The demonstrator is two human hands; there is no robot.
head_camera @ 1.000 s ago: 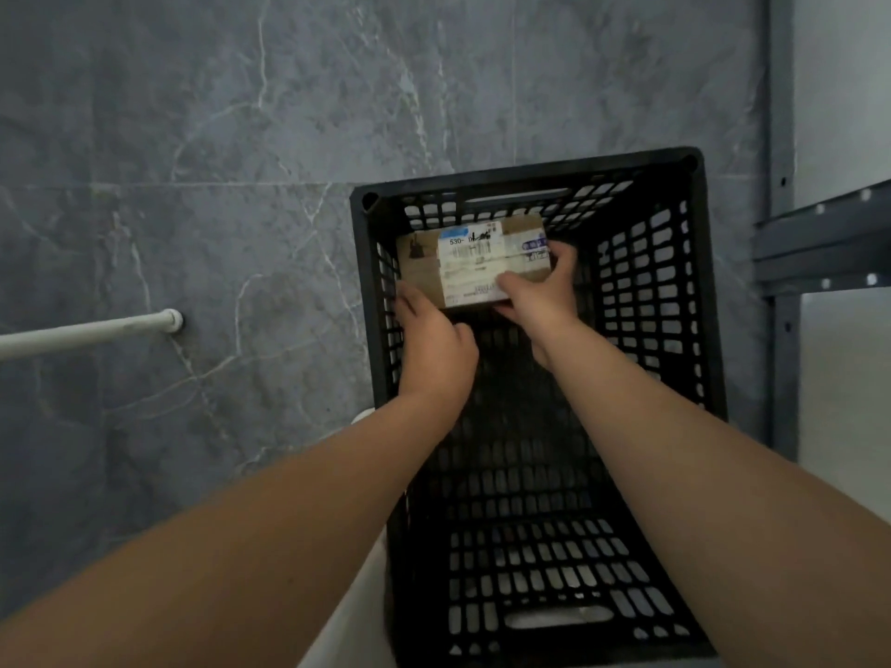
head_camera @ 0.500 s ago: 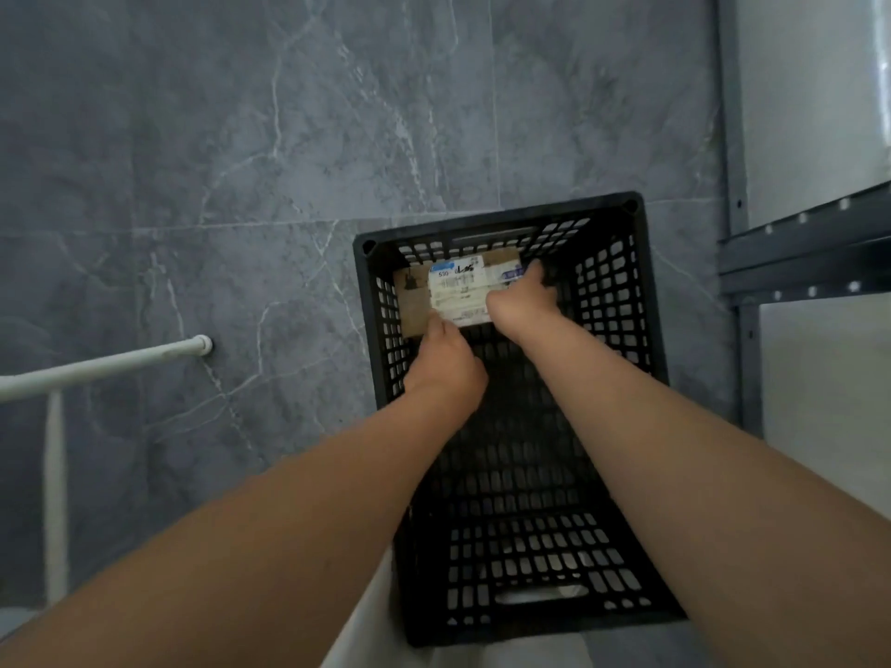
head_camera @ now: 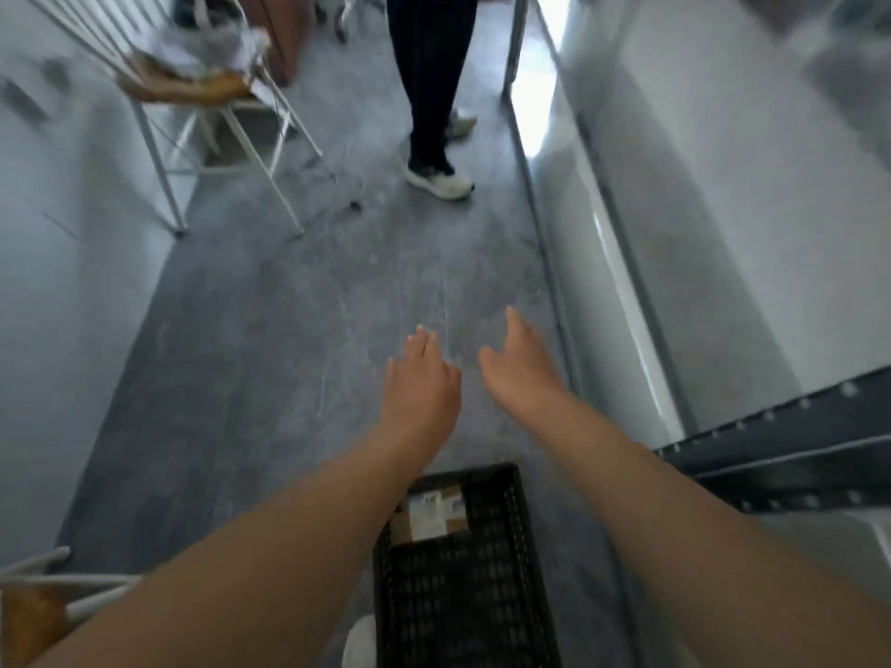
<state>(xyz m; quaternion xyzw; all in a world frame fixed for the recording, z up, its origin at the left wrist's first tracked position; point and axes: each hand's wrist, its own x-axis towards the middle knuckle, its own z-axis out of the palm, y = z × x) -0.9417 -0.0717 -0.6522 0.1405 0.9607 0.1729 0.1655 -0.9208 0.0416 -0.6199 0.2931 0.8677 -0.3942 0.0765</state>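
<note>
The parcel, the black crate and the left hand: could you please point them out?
parcel (head_camera: pixel 430 515), head view, on its white label.
black crate (head_camera: pixel 482 474), head view, on its far rim.
left hand (head_camera: pixel 419 392), head view, on its back.

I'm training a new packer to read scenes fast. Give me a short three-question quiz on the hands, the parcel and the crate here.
1. True or false: the left hand and the right hand both grip the parcel.
2. Where does the parcel lie? A: in the right hand. B: inside the black crate, at its far end. C: under the left hand.
3. Fill in: the hand nearer the dark shelf rail is the ___ hand.

Key
1. False: both hands are open, fingers relaxed, and hold nothing.
2. B.
3. Right.
</note>
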